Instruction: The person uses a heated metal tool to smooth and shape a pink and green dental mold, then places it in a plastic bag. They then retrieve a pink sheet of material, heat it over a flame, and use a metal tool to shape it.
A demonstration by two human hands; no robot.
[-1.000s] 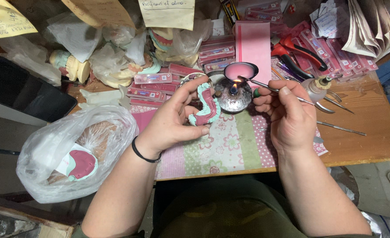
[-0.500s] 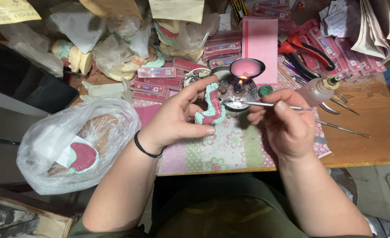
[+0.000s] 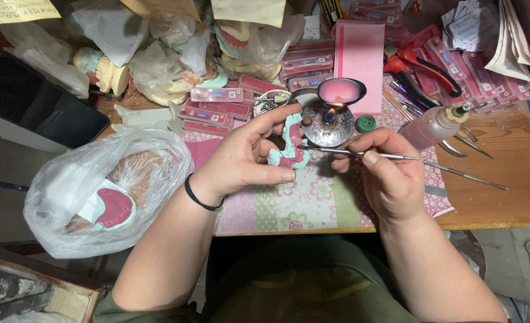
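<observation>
The left hand [image 3: 241, 158] is clamped on a curved dental mould [image 3: 289, 146] of green plaster and pink wax, thumb beneath and fingers over the top, holding it just above the patterned mat [image 3: 313, 200] near the middle of the surface [image 3: 504, 191]. The right hand [image 3: 387, 173] is closed in a pen grip on a thin metal tool [image 3: 396, 157], whose tip touches the mould's pink edge. Just behind the mould stands a small metal burner [image 3: 328, 122] with a lit flame, and a spoon of pink wax [image 3: 341, 91] rests over it. A plastic bottle [image 3: 432, 125] lies to the right, and a plastic bag [image 3: 103, 191] with another mould sits to the left.

The flame burns very near the fingertips of both hands, so a small forward slip could mean a burn. The tool, if hot, could melt too far into the wax and spoil its shape. A knock against the burner might tip the spoon and spill wax over the mat.
</observation>
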